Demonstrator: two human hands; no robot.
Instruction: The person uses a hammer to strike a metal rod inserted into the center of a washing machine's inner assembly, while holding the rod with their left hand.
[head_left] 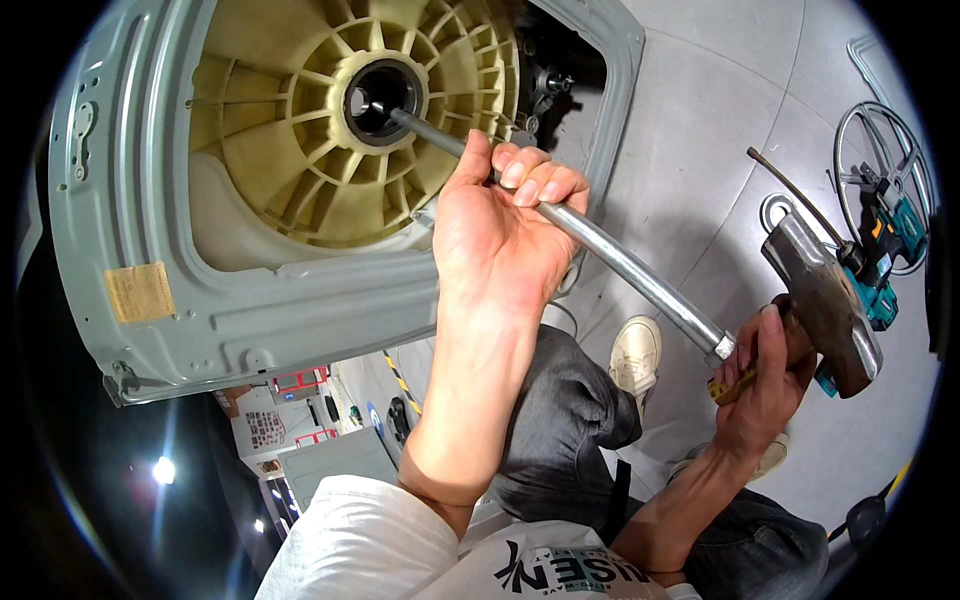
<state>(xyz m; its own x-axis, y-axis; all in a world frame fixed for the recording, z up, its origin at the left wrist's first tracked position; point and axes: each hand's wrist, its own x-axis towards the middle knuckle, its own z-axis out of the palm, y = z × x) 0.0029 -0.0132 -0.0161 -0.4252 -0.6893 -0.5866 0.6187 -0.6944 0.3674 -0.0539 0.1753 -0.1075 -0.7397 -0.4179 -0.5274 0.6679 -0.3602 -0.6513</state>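
My left hand point(500, 225) grips a long grey metal pipe point(640, 275) near its middle. The pipe's far end sits in the dark round hub point(380, 97) at the centre of a cream ribbed plastic tub point(300, 130), seen through the open grey metal frame point(300, 315) of a washing machine lying on its side. My right hand point(765, 375) holds a heavy steel hammer point(825, 300) by its wooden handle, the head just beside the pipe's near end point(720, 348).
A teal cordless power tool point(880, 255), a round metal wheel point(885, 180) and a thin bent bar point(795, 195) lie on the grey floor at the right. My pale shoe point(635, 352) and grey-trousered knee are below the pipe. A black cable runs at lower right.
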